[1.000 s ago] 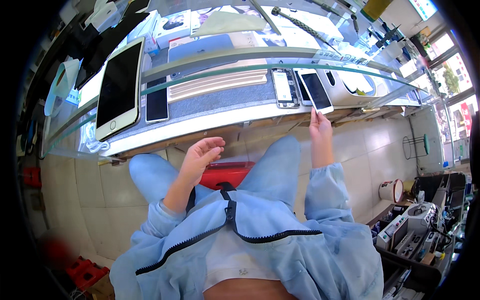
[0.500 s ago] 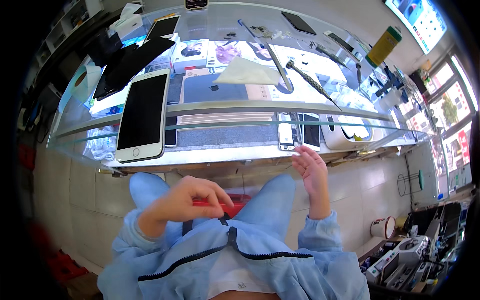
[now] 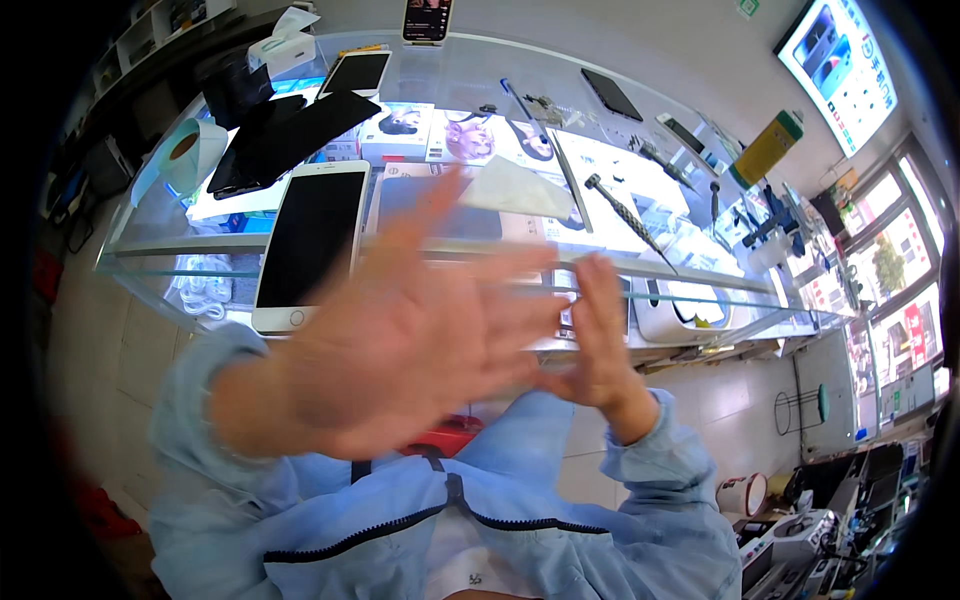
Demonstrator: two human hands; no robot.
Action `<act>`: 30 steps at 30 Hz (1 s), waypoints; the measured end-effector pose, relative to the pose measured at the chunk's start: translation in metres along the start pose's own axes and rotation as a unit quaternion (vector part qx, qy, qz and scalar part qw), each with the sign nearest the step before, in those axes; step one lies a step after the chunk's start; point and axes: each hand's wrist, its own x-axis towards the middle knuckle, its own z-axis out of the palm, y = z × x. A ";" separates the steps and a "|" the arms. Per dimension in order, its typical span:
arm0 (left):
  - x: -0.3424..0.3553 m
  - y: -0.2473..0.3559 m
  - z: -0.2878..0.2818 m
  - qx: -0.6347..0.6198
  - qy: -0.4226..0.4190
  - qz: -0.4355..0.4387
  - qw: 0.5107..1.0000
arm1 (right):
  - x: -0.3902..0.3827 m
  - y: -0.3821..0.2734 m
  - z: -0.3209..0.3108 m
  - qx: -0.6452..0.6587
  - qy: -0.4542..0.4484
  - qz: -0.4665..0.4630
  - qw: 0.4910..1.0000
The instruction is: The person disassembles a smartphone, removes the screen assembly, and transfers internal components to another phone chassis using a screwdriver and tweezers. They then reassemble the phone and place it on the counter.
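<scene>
My left hand (image 3: 390, 340) is raised over my lap, close in view and blurred, palm showing and fingers spread, with nothing in it. Beside its fingertips, my right hand (image 3: 595, 350) is held up with its fingers stretched out; I cannot tell whether the two hands touch. Behind the left hand a large white phone (image 3: 310, 240) with a dark screen lies across the front rail of the glass counter (image 3: 690, 285). A white cloth (image 3: 515, 187) lies folded on the glass, with tweezers (image 3: 570, 180) along its right side. A patterned-handled screwdriver (image 3: 625, 212) lies further right.
Black sheets (image 3: 300, 145) and a tape roll (image 3: 185, 155) are at left. A tissue box (image 3: 283, 50) and a propped phone (image 3: 427, 20) stand at the back. A yellow bottle (image 3: 768, 150) stands at right. Phone boxes (image 3: 467, 135) show under the glass.
My left hand has risen and opened out in front of the counter. My right hand has moved a little left toward it, its fingers now straighter. The view has tilted up slightly.
</scene>
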 end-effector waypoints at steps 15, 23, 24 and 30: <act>0.053 0.132 -0.098 0.496 0.316 0.395 0.705 | 0.169 0.247 -0.053 -0.012 -0.175 0.460 0.870; 0.049 0.127 -0.127 0.552 0.310 0.402 0.662 | 0.172 0.329 0.013 -0.216 -0.288 0.459 0.813; 0.050 0.125 -0.127 0.579 0.317 0.406 0.632 | 0.171 0.336 0.020 -0.232 -0.311 0.458 0.800; 0.045 0.119 -0.123 0.632 0.312 0.404 0.583 | 0.171 0.345 0.027 -0.246 -0.280 0.471 0.799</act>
